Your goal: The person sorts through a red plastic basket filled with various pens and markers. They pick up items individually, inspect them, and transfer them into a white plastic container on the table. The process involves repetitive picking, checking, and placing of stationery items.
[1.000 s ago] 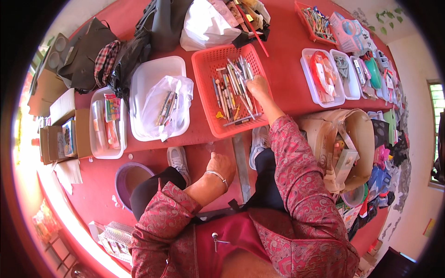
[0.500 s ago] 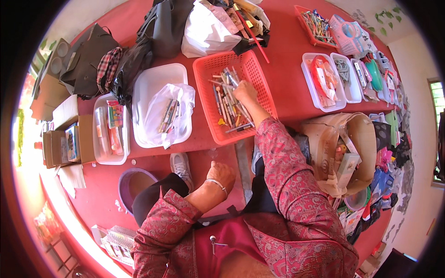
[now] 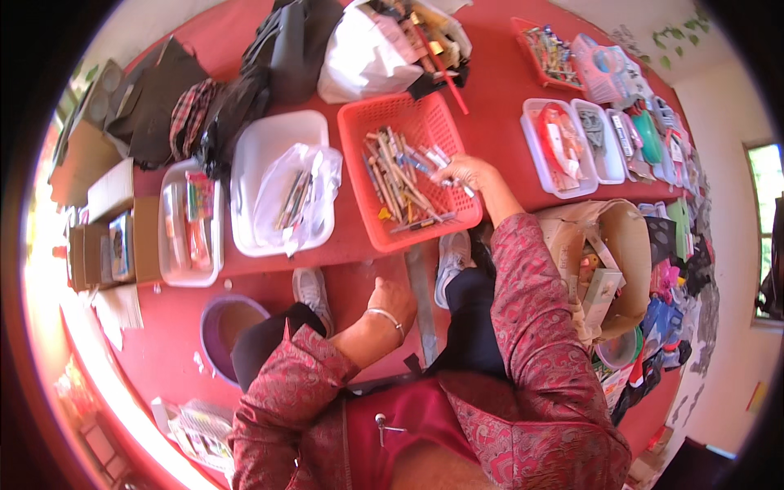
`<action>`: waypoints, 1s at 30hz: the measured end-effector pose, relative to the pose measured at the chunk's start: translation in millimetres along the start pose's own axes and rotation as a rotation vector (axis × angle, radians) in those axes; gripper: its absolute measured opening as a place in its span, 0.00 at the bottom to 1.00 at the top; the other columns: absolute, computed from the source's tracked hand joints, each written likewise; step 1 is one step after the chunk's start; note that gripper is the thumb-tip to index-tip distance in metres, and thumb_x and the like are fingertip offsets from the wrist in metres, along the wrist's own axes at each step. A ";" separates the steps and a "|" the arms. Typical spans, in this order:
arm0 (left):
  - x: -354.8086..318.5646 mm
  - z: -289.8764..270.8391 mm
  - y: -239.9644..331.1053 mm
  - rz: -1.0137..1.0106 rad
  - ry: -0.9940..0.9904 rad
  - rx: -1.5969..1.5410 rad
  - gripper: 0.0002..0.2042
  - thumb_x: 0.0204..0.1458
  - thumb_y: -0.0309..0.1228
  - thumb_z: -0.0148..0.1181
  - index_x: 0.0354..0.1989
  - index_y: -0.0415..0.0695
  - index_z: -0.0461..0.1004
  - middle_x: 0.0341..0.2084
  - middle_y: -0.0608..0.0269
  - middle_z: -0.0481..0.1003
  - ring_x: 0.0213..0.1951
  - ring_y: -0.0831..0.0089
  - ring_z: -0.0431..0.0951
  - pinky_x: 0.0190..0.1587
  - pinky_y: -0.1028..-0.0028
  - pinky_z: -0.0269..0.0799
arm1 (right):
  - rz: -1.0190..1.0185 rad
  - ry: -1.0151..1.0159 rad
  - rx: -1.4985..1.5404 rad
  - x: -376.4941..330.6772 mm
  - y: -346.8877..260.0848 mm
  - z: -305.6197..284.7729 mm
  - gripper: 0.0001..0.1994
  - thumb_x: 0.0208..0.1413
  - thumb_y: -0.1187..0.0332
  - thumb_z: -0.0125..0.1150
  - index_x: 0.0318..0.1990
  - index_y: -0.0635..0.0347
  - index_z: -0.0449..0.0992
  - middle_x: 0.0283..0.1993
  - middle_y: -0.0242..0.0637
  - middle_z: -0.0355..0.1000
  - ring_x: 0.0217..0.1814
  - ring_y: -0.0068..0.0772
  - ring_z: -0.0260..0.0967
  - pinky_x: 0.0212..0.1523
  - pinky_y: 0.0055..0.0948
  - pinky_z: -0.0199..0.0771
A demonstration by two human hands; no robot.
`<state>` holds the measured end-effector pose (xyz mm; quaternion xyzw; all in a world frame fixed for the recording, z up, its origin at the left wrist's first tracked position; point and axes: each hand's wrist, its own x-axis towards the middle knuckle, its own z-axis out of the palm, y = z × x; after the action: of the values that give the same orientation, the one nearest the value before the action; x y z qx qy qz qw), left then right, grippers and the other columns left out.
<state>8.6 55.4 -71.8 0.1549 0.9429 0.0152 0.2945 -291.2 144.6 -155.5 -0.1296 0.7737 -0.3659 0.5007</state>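
Note:
My right hand (image 3: pixel 475 173) is closed round several pens (image 3: pixel 434 155) above the right side of a coral-red plastic basket (image 3: pixel 367 220). Their ends stick out on both sides of the fingers. A loose heap of pens and pencils (image 3: pixel 394 181) lies in the basket, with a small yellow piece (image 3: pixel 384 214) at its near left. My left hand (image 3: pixel 390 304), a bangle at its wrist, rests over my lap with the fingers curled in; nothing shows in it. Left of the basket, a white tray (image 3: pixel 245 139) holds a clear plastic bag (image 3: pixel 322 175) with several pens inside.
Another white tray (image 3: pixel 167 265) with packets stands at the left beside cardboard boxes (image 3: pixel 147 241). Bags, including a white one (image 3: pixel 359 61), line the far side. To the right are small trays (image 3: pixel 535 155), a red pen basket (image 3: pixel 543 73) and a large open carton (image 3: pixel 637 269).
My right hand has moved right from the middle of the heap to the basket's right rim, now with pens in its grip. My left hand has stayed nearly still.

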 end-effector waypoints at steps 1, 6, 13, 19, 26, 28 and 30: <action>0.1 4.2 0.2 -0.012 -0.017 -0.037 0.10 0.42 0.33 0.51 0.34 0.44 0.69 0.31 0.59 0.71 0.38 0.65 0.71 0.39 0.66 0.61 | -0.039 -0.051 0.014 -0.5 2.6 6.6 0.12 0.35 0.61 0.63 0.23 0.60 0.74 0.17 0.29 0.67 0.15 0.20 0.58 0.16 0.19 0.55; 0.5 -0.9 -0.5 0.004 0.022 -0.006 0.10 0.44 0.32 0.49 0.35 0.46 0.68 0.32 0.59 0.72 0.40 0.64 0.71 0.41 0.65 0.63 | -0.105 -0.126 -0.022 -9.9 -2.9 29.4 0.10 0.35 0.64 0.62 0.23 0.61 0.75 0.17 0.30 0.69 0.15 0.20 0.59 0.16 0.18 0.54; 0.0 -16.6 -3.4 0.015 0.101 0.080 0.09 0.43 0.29 0.50 0.34 0.45 0.68 0.30 0.59 0.72 0.35 0.64 0.74 0.36 0.67 0.67 | 0.083 0.293 -0.273 -30.0 -47.9 41.9 0.09 0.36 0.66 0.60 0.21 0.64 0.74 0.16 0.36 0.69 0.12 0.24 0.61 0.14 0.23 0.62; -12.0 -62.8 -34.7 -0.112 0.505 0.008 0.07 0.40 0.26 0.50 0.30 0.46 0.69 0.25 0.59 0.73 0.28 0.67 0.75 0.26 0.69 0.69 | -0.184 0.374 0.083 -93.5 -78.5 46.1 0.10 0.36 0.65 0.59 0.20 0.64 0.74 0.16 0.36 0.69 0.10 0.21 0.57 0.10 0.22 0.54; -36.9 -82.0 -79.9 -0.251 1.035 -0.731 0.09 0.45 0.29 0.51 0.34 0.39 0.71 0.28 0.57 0.73 0.31 0.67 0.74 0.29 0.73 0.68 | -0.343 0.297 0.540 -180.9 -96.9 78.1 0.09 0.41 0.64 0.61 0.25 0.61 0.74 0.14 0.29 0.66 0.10 0.15 0.53 0.10 0.15 0.50; -40.8 -80.0 -86.0 -0.200 0.915 -1.111 0.12 0.46 0.31 0.52 0.38 0.38 0.71 0.28 0.59 0.73 0.31 0.73 0.73 0.30 0.76 0.68 | -0.346 0.255 0.637 -193.4 -96.1 93.7 0.08 0.44 0.68 0.58 0.29 0.62 0.74 0.18 0.32 0.68 0.10 0.15 0.53 0.09 0.16 0.50; -46.8 -78.2 -81.6 -0.098 0.884 -1.492 0.16 0.48 0.34 0.52 0.42 0.38 0.70 0.27 0.64 0.72 0.30 0.79 0.71 0.31 0.80 0.67 | -0.382 0.240 0.650 -205.0 -99.6 113.9 0.08 0.44 0.67 0.58 0.30 0.62 0.73 0.18 0.34 0.68 0.10 0.15 0.54 0.09 0.16 0.51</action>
<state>-21.8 -31.4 8.8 -0.1395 0.7202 0.6756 -0.0736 -113.4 141.5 27.0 -0.0623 0.6326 -0.6907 0.3448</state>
